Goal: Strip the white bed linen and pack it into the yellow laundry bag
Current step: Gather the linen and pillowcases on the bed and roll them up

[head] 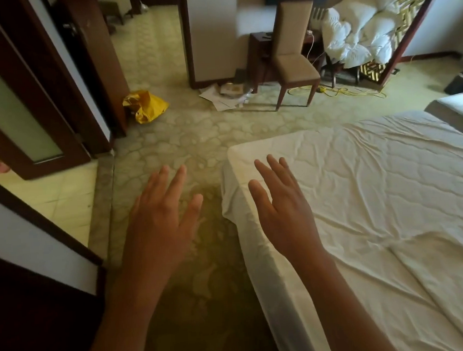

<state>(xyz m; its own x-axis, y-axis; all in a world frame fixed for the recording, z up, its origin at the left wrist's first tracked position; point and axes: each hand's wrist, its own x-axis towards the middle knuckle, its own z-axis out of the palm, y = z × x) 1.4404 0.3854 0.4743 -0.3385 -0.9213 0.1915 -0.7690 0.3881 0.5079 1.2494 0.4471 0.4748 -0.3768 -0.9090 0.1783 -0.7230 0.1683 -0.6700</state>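
Over the bed corner, left hand (159,224) and right hand (282,213) are hovering apart, fingers spread, gripping nothing. Wrinkled white fitted sheet (363,193) is covering the mattress; crumpled yellow laundry bag (146,106) is lying on patterned carpet (195,139).

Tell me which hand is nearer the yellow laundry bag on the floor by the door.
Left. The left hand hovers open over the carpet, with the yellow laundry bag ahead of it and slightly left. The right hand is open over the corner of the bed sheet, farther to the right.
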